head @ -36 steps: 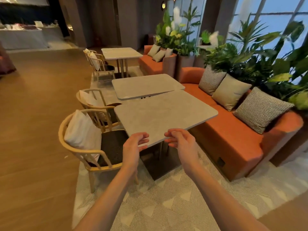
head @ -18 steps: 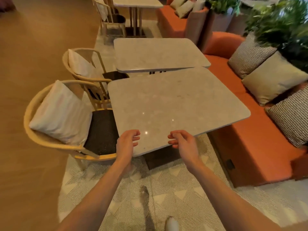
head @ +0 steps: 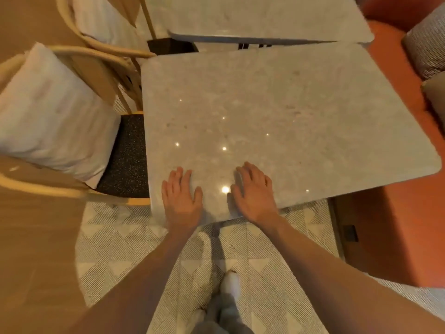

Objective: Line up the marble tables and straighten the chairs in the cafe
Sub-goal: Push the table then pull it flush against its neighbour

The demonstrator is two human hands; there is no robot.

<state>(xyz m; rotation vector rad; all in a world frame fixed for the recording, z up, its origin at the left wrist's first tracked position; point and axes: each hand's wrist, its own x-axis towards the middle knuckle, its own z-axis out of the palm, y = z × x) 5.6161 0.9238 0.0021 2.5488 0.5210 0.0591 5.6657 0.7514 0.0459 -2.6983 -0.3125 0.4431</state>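
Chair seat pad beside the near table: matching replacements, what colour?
Black with pale speckles, head view.

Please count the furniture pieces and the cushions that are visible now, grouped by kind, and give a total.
Marble tables: 2, the near table and the far table.
Wooden chairs: 2, near chair, far chair.
White cushions: 2.
Orange sofa: 1.
Sofa cushions: 2.
Total: 9.

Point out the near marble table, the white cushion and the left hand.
near marble table (head: 289,112), head view, bare middle of the top.
white cushion (head: 50,112), head view, its centre.
left hand (head: 181,197), head view, its back.
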